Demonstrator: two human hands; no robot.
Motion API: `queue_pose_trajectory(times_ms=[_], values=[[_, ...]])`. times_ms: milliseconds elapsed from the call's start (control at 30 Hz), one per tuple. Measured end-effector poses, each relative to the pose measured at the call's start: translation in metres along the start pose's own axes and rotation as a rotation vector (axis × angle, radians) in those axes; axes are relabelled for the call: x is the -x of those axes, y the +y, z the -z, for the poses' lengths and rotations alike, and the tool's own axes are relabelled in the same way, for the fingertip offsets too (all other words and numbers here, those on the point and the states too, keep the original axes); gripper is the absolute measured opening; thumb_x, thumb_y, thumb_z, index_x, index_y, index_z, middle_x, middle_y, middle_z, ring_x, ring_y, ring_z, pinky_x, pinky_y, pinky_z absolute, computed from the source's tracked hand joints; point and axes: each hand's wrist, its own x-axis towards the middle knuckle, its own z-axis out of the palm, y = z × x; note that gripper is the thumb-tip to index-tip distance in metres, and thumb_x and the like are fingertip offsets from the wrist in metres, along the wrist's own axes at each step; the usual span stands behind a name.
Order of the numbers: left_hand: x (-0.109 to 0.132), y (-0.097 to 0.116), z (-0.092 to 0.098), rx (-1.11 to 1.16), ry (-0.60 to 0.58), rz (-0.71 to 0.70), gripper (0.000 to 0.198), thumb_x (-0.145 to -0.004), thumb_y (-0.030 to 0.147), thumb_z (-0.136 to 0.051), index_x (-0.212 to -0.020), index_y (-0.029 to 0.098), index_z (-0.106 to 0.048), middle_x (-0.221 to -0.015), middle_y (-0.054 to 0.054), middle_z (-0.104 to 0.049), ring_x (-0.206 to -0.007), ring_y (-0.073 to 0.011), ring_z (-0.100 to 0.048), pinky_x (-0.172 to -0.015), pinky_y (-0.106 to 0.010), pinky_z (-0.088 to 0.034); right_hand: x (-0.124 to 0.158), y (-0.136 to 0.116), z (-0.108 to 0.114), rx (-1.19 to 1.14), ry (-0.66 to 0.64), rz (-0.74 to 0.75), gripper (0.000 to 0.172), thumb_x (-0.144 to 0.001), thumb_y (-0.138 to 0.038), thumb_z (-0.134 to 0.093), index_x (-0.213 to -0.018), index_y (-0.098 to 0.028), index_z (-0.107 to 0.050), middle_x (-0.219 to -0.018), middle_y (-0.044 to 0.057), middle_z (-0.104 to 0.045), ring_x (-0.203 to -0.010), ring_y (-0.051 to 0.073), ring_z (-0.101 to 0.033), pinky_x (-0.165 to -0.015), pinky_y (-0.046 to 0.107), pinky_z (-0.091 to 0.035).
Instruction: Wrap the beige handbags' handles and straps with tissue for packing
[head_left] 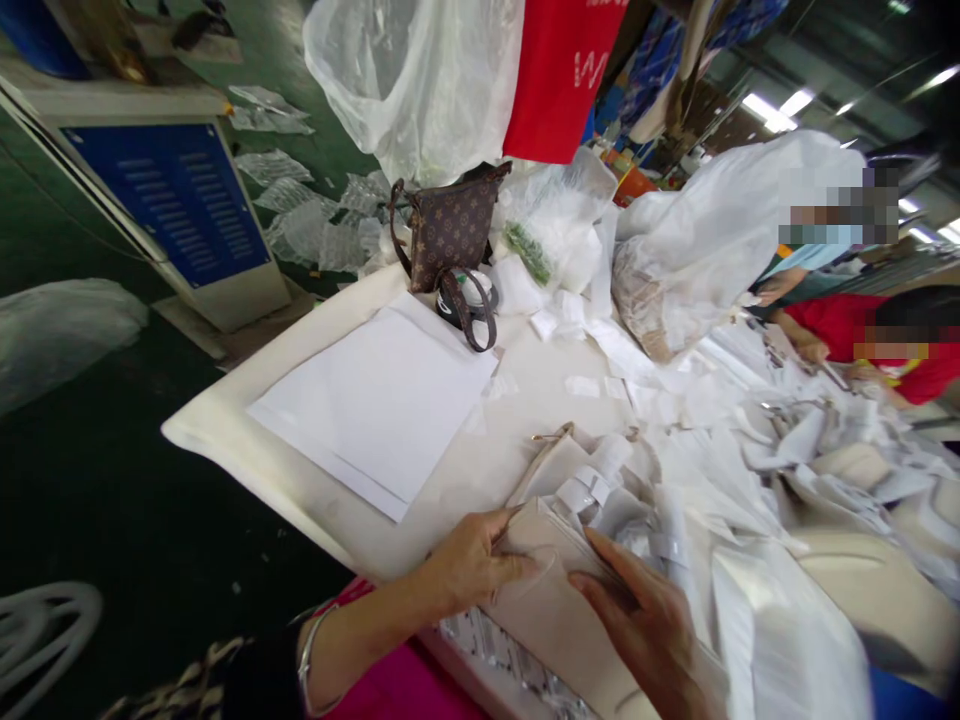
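Observation:
A beige bag (551,610) lies on the white table (247,440) right in front of me, its strap and gold clasp (553,434) pointing away. My left hand (472,565) pinches the bag's left edge with curled fingers. Flat on the bag's front, with fingers stretched out, rests my right hand (649,630). Paper-wrapped bag parts (592,490) sit just beyond the hands.
A stack of white paper sheets (382,400) lies to the left. A brown patterned handbag (448,235) stands at the table's far edge beside plastic bags (705,240). Heaps of white wrapping (810,470) cover the right side, where other people (885,350) work. A blue cabinet (180,200) stands on the green floor.

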Motion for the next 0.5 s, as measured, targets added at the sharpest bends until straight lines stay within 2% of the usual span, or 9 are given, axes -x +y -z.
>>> queue_pose_trajectory(times_ms=[100,167,200,267,367,433,500], values=[[-0.003,0.002,-0.006,-0.165,0.171,-0.019,0.04,-0.07,0.024,-0.069,-0.107,0.015,-0.057,-0.1,-0.006,-0.065,-0.094,-0.0231,-0.058,-0.083,-0.03,-0.046,-0.003,0.0,0.0,-0.035,-0.014,-0.01,0.037,-0.085,-0.043,-0.063,-0.11,-0.017,-0.07,-0.099,0.012,-0.074,-0.084,0.026,-0.072,-0.07,0.034,-0.059],[-0.005,0.007,-0.007,-0.317,0.294,-0.108,0.05,-0.064,0.017,-0.07,-0.111,0.017,-0.055,-0.114,-0.009,-0.06,-0.107,-0.0254,-0.053,-0.093,-0.033,-0.043,-0.004,-0.003,0.002,-0.059,-0.032,-0.024,0.036,-0.086,-0.041,-0.062,-0.111,-0.017,-0.07,-0.1,0.012,-0.074,-0.085,0.027,-0.071,-0.071,0.035,-0.058],[-0.006,0.011,-0.006,-0.354,0.31,-0.15,0.058,-0.06,0.015,-0.071,-0.116,0.017,-0.053,-0.122,-0.011,-0.056,-0.115,-0.0267,-0.05,-0.098,-0.034,-0.04,-0.006,-0.006,0.003,-0.073,-0.048,-0.037,0.035,-0.086,-0.039,-0.062,-0.112,-0.017,-0.07,-0.1,0.012,-0.074,-0.085,0.026,-0.071,-0.072,0.034,-0.057],[-0.011,0.019,-0.004,-0.333,0.251,-0.156,0.075,-0.057,0.014,-0.073,-0.128,0.019,-0.048,-0.133,-0.012,-0.05,-0.125,-0.0277,-0.044,-0.106,-0.036,-0.035,-0.009,-0.012,0.009,-0.111,-0.091,-0.062,0.033,-0.087,-0.036,-0.062,-0.113,-0.018,-0.069,-0.099,0.011,-0.074,-0.083,0.025,-0.07,-0.071,0.033,-0.055],[-0.023,0.03,-0.001,-0.229,0.101,-0.007,0.085,-0.057,0.019,-0.076,-0.136,0.02,-0.043,-0.134,-0.009,-0.053,-0.123,-0.0258,-0.049,-0.106,-0.033,-0.036,-0.017,-0.017,0.017,-0.167,-0.128,-0.05,0.03,-0.087,-0.031,-0.062,-0.114,-0.02,-0.068,-0.094,0.008,-0.074,-0.08,0.022,-0.069,-0.07,0.029,-0.051],[-0.032,0.037,-0.003,-0.203,0.091,0.097,0.082,-0.055,0.024,-0.079,-0.131,0.02,-0.048,-0.126,-0.007,-0.059,-0.111,-0.0248,-0.057,-0.095,-0.03,-0.045,-0.021,-0.017,0.02,-0.165,-0.13,-0.011,0.026,-0.088,-0.028,-0.06,-0.112,-0.022,-0.068,-0.089,0.005,-0.073,-0.079,0.02,-0.067,-0.069,0.026,-0.048],[-0.038,0.041,-0.008,-0.207,0.128,0.188,0.075,-0.051,0.029,-0.083,-0.12,0.02,-0.054,-0.104,-0.004,-0.068,-0.088,-0.0222,-0.063,-0.075,-0.027,-0.051,-0.022,-0.017,0.02,-0.113,-0.115,0.018,0.024,-0.088,-0.026,-0.058,-0.11,-0.022,-0.066,-0.085,0.004,-0.072,-0.078,0.019,-0.066,-0.07,0.026,-0.046]])
